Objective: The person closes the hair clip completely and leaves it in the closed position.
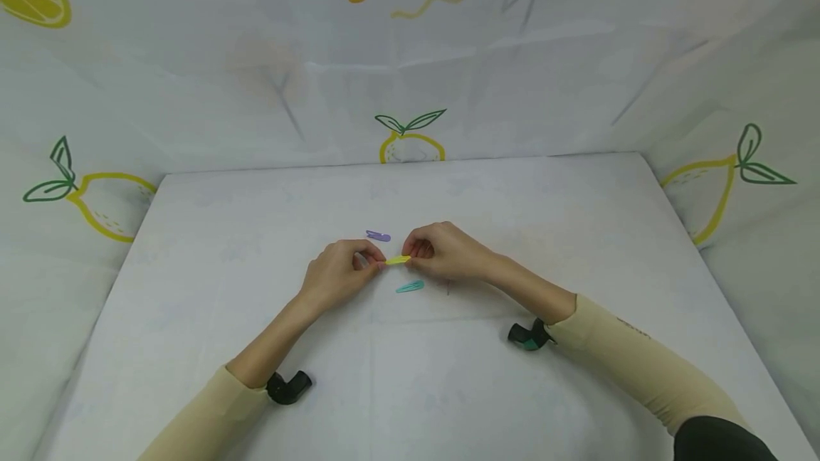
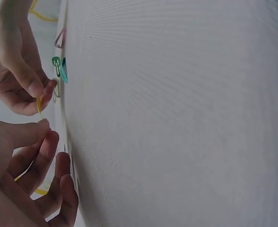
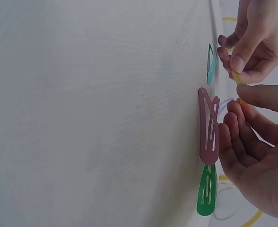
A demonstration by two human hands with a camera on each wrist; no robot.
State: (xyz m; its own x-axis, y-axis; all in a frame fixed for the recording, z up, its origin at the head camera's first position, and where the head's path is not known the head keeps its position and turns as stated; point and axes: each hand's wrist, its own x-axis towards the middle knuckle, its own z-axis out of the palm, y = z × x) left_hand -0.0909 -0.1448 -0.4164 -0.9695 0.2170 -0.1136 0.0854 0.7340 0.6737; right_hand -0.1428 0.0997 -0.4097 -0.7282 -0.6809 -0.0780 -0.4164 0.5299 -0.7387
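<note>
A yellow snap hair clip (image 1: 398, 260) spans the small gap between both hands over the white table. My left hand (image 1: 336, 272) pinches its left end with thumb and forefinger. At the opposite end my right hand (image 1: 455, 255) grips it the same way, covering part of it. Just behind the hands lies a purple hair clip (image 1: 378, 236). A teal hair clip (image 1: 410, 287) lies in front of them. In the right wrist view a mauve hair clip (image 3: 209, 153), its arms apart, and a green one (image 3: 206, 203) lie beside the right hand; it mostly hides them in the head view.
The white table (image 1: 384, 390) meets a white cloth backdrop (image 1: 211, 105) printed with lemons at the back and both sides. Black wrist cameras (image 1: 290, 388) sit at both cuffs, low over the tabletop.
</note>
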